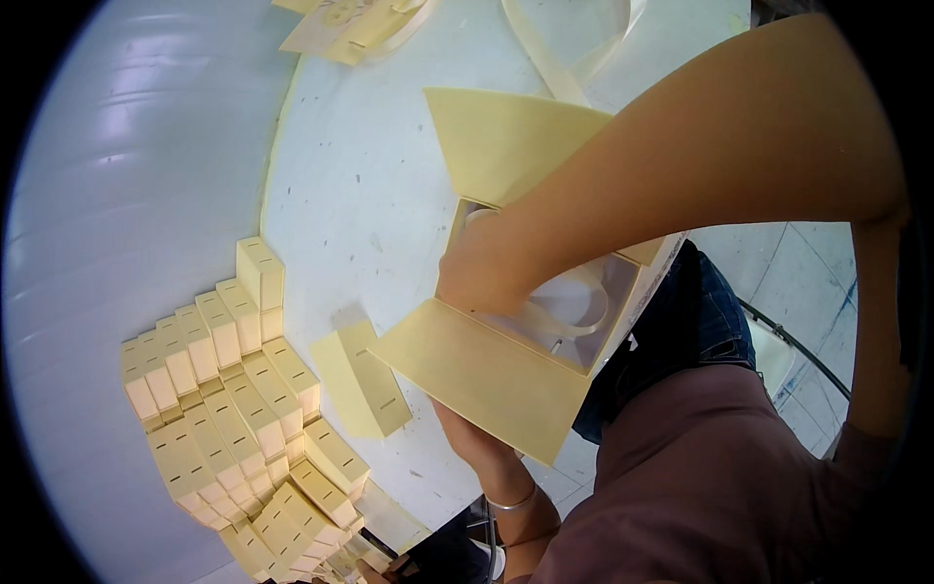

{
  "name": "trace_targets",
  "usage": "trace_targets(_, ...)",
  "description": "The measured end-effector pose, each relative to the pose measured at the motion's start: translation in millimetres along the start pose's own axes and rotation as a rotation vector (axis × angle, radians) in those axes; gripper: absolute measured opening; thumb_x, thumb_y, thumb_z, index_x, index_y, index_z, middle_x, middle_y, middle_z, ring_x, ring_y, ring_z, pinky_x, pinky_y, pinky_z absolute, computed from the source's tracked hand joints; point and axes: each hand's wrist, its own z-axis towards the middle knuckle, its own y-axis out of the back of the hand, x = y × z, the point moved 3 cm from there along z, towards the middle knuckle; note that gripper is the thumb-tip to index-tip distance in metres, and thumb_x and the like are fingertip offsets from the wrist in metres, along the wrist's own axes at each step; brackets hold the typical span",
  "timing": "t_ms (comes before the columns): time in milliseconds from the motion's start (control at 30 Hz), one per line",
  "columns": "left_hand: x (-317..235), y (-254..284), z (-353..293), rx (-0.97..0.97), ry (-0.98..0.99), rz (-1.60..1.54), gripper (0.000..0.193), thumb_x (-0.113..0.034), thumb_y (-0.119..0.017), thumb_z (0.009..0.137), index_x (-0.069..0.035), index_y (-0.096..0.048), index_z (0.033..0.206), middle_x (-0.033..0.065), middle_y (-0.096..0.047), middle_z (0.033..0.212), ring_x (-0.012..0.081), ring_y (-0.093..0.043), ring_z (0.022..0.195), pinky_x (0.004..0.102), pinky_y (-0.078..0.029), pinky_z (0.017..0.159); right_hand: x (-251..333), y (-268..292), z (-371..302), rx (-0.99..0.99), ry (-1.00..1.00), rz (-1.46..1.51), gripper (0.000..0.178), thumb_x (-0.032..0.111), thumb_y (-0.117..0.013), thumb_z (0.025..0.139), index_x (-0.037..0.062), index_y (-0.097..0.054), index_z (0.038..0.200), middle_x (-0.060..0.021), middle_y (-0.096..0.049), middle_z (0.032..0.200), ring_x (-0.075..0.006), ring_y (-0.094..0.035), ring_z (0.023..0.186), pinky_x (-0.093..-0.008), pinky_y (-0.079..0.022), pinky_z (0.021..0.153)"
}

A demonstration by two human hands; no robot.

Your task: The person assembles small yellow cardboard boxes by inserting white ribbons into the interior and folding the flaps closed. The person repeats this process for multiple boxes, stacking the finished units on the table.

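Note:
A cream box [486,404] stands tilted near the table's edge, its two large flaps spread open. Inside it lies a pale ribbon loop [593,316] against a greyish lining. My right hand [482,268] reaches down into the opening, close to the side between the flaps; its fingers are hidden, and I cannot see whether they hold the ribbon. My left hand [467,433], below a silver bangle [516,501], is at the box's outer side under the lower flap, which covers its fingers.
Several small cream boxes [229,419] stand in stepped stacks at the left. Another cream box [365,380] lies alone on the white table [341,224]. A cream piece with ribbon [355,24] rests at the far edge, and a pale ribbon [545,58] trails behind the open box.

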Motion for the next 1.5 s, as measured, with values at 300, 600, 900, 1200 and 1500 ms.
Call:
trace_targets(300,16,11,-3,-0.046,0.094,-0.051,0.034,-0.016,-0.05,0.085,0.001,-0.046,0.115,0.013,-0.054,0.101,0.0243,-0.053,0.092,0.0328,-0.043,0.08,1,21,-17,-0.273,-0.023,0.312,0.012,0.009,-0.051,0.071,-0.0004,-0.059,0.071,-0.0153,-0.058,0.068,-0.0294,-0.054,0.063,-0.0418,-0.041,0.054)
trace_targets(600,19,11,-4,-0.02,0.091,-0.002,0.031,-0.015,-0.05,0.085,0.001,-0.047,0.112,0.0129,-0.054,0.098,0.0244,-0.054,0.09,0.0325,-0.043,0.079,-4,2,-1,-0.201,0.02,0.286,0.014,0.007,-0.051,0.071,-0.0002,-0.06,0.078,-0.0157,-0.06,0.075,-0.032,-0.056,0.068,-0.0418,-0.044,0.059)
trace_targets(900,17,11,1,0.021,0.073,0.085,0.027,-0.013,-0.05,0.085,0.001,-0.049,0.109,0.0128,-0.055,0.095,0.0244,-0.054,0.088,0.0322,-0.044,0.078,1,4,-5,-0.06,0.091,-0.107,0.015,0.005,-0.052,0.071,-0.0019,-0.063,0.079,-0.016,-0.061,0.076,-0.0327,-0.058,0.07,-0.041,-0.045,0.058)
trace_targets(1200,14,-11,42,0.274,-0.296,0.763,0.024,-0.012,-0.05,0.085,0.001,-0.05,0.106,0.0128,-0.056,0.092,0.0244,-0.055,0.086,0.0319,-0.044,0.076,3,0,-1,-0.062,0.075,-0.001,0.016,0.005,-0.05,0.072,-0.0025,-0.062,0.08,-0.0161,-0.061,0.078,-0.0318,-0.058,0.07,-0.0409,-0.045,0.058)
trace_targets(1500,14,-16,52,0.412,-0.504,1.053,0.021,-0.011,-0.05,0.085,0.0,-0.052,0.103,0.0127,-0.056,0.089,0.0245,-0.055,0.084,0.0316,-0.044,0.075,4,14,-11,-0.05,-0.01,0.365,0.02,0.013,-0.051,0.074,-0.0024,-0.06,0.083,-0.0163,-0.06,0.077,-0.0312,-0.057,0.072,-0.0395,-0.044,0.061)
